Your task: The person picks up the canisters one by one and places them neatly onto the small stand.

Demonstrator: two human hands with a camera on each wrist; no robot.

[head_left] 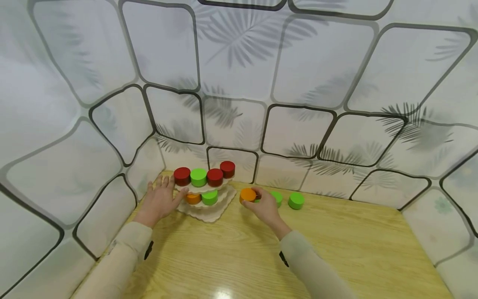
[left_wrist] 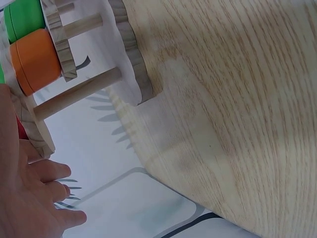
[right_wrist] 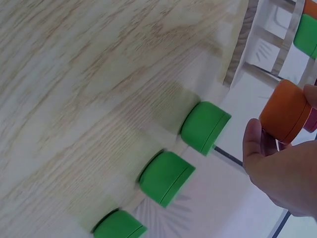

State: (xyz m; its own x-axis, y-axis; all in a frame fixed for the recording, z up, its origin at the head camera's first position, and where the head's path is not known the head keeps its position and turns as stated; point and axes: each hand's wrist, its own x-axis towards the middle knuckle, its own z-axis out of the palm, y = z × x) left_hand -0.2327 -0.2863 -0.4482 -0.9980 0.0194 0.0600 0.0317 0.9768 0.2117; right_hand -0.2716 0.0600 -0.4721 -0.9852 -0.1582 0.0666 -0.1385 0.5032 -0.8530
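Observation:
My right hand (head_left: 266, 205) pinches a round orange tin (head_left: 247, 196) between thumb and fingers, raised above the table in the right wrist view. To its left stands a tiered wooden stand (head_left: 214, 214) with scalloped edges. Its top tier carries three red tins (head_left: 182, 176) and a green tin (head_left: 198, 177); an orange tin (head_left: 193, 199) and a green tin (head_left: 209, 197) sit on the tier below. Fingers spread, my left hand (head_left: 159, 201) lies at the left edge of the stand's top tier, as the left wrist view (left_wrist: 34, 193) also shows.
Three green tins (right_wrist: 167, 177) stand in a row on the wood-grain table (head_left: 224, 257), right of the stand along the back wall. Patterned white walls (head_left: 235, 124) close off the back and both sides.

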